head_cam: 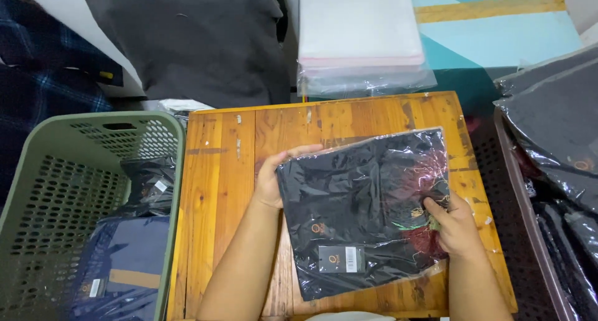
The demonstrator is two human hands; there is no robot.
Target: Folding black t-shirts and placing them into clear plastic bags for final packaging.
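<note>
Bagged black garment (361,202) pinched at both side edges, left hand (269,182) and right hand (458,226) both clamped on slick film, apparently loosely; liable to slip onto bench (224,171).

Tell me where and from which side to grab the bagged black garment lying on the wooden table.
Grip the bagged black garment by its two opposite side edges, coming in from left and right, as the left hand and right hand do now. It is a flat, wide, slippery plastic packet on the wooden table, so a pinch at each edge probably keeps it from sagging or sliding.
</note>
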